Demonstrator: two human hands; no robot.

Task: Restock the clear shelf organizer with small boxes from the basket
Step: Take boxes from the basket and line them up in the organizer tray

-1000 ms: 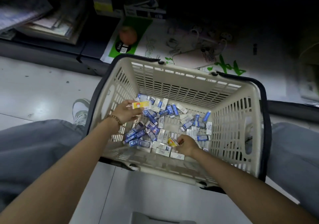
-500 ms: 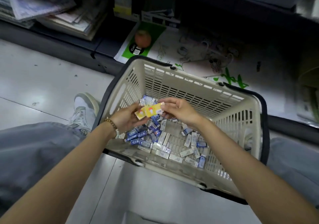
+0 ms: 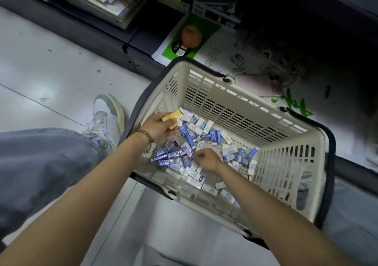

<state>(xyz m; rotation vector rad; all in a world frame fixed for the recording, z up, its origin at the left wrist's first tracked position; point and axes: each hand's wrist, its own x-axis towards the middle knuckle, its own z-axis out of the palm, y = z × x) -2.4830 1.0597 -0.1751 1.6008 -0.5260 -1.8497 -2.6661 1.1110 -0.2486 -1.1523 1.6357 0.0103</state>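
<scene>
Boxes point(image 3: 204, 131) cover the bottom of your cream slatted basket point(image 3: 225, 106), which sits on the tiled floor point(image 3: 51, 61) in front of you with its dark handles point(image 3: 331, 163) folded down along the rim. Most are small, narrow cartons in white or blue-and-white, lying loose in every direction, some on top of one another. Your left hand point(image 3: 161, 125), with a bracelet point(image 3: 144, 133) at the wrist, is over the basket's left side, fingers and thumb clamped on yellow boxes point(image 3: 172, 116) held together. Your right hand point(image 3: 206, 159) is down in the middle of the pile, fingers curled under. The knuckles hide its fingertips, so I cannot tell whether it grips a box. Print on the cartons is too small to read, the basket's near wall is smeared by blur, and the shelf point(image 3: 266, 9) beyond is dark.
</scene>
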